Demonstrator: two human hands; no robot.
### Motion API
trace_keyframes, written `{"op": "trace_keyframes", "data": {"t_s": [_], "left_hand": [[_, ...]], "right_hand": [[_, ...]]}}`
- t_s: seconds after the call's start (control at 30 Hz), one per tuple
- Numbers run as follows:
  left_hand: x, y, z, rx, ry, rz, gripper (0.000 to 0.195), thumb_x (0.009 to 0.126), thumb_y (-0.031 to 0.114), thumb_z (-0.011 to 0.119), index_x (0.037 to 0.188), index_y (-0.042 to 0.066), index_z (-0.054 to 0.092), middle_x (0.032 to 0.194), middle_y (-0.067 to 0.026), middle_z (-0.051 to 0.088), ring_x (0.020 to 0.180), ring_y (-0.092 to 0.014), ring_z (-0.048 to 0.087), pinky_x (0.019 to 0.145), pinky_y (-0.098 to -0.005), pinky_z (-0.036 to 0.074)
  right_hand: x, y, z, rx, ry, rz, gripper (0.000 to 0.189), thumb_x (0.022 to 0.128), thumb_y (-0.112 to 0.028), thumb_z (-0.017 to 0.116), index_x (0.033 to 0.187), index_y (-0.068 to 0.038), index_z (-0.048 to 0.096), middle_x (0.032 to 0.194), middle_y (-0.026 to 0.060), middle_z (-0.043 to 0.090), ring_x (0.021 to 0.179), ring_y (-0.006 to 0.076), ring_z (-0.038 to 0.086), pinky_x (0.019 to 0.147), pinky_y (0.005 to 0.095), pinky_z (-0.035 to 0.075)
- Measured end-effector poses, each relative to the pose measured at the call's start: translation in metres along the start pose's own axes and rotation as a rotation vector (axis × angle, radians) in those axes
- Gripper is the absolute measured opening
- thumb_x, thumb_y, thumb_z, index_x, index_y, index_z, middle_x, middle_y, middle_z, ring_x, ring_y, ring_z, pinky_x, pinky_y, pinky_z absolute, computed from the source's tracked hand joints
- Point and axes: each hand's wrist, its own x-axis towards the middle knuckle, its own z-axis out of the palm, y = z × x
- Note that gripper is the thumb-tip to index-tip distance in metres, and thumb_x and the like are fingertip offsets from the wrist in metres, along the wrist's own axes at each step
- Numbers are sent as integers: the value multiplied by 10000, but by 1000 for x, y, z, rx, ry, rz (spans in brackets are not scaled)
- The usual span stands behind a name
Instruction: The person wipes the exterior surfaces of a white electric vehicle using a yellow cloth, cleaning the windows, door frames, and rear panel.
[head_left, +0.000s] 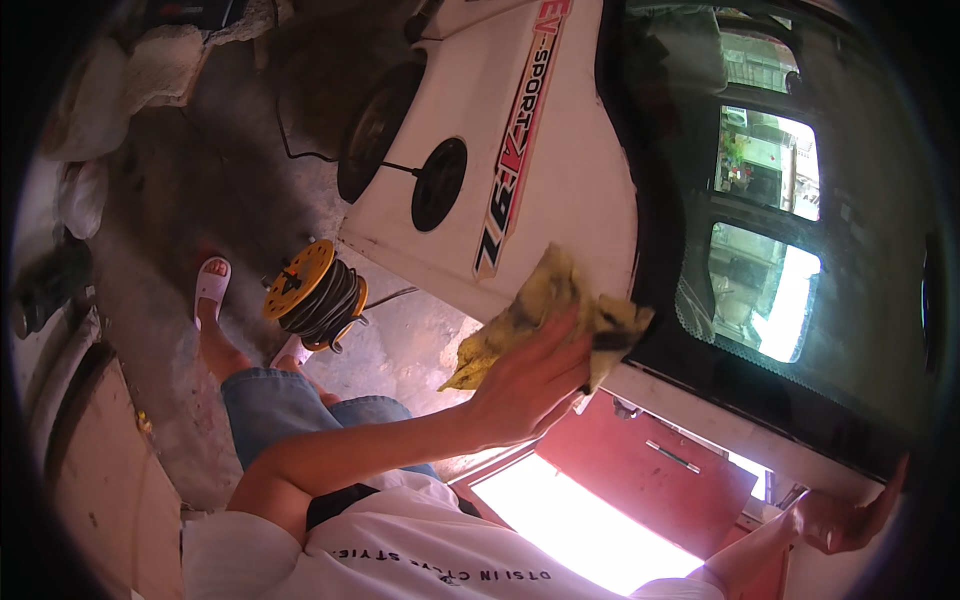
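Note:
My left hand (529, 379) lies flat over a yellow, dark-stained cloth (517, 322), pressing it against the corner of a white vehicle body (577, 142). The cloth reaches the black border of a large dark window (765, 285). Part of the cloth is hidden under my fingers. My right hand (836, 521) is at the lower right, near the dim picture rim, by the lower edge of that window. Its fingers look extended, with nothing visible in them. A long decal (517, 135) with writing runs along the white body.
A yellow cable reel (311, 296) wound with black cable stands beside my feet. A black cord (281, 135) leads to a round black fitting (439, 184) on the body. A red panel (637, 450) with a thin rod (673, 456) lies below the window. Sacks (82, 101) are at the upper left.

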Motion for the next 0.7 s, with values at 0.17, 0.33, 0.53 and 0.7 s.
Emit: {"op": "trace_keyframes", "data": {"t_s": [0.17,0.33,0.53,0.7], "left_hand": [[-94,-27,-2,-237,-124,-115,195,793,133,619,966,45,602,1062,-90,594,1087,-278,539,895,-361,456],[-105,-59,-50,-974,314,-1192,247,925,337,477,874,102,533,747,4,495,712,-90,486,646,-252,408],[-55,-43,-65,-971,37,-919,452,789,129,641,1169,67,404,960,-26,467,847,-109,500,722,-238,446],[-7,-21,-17,-147,289,-92,369,654,32,678,1017,80,634,1040,-61,530,928,-227,528,772,-350,440]], "right_hand": [[7,-19,27,-13,-40,-103,732,927,-518,217,1154,128,477,1085,272,576,994,349,586,912,407,463],[9,-20,27,-59,-70,-128,745,940,-522,177,1144,126,484,1064,265,584,968,337,597,892,395,473],[7,-19,16,-181,-138,-131,758,947,-520,138,1127,123,495,1026,242,601,931,307,609,863,367,487],[11,-16,16,-182,-117,-177,777,944,-527,129,1099,136,504,1002,242,606,903,297,615,845,360,495]]}}
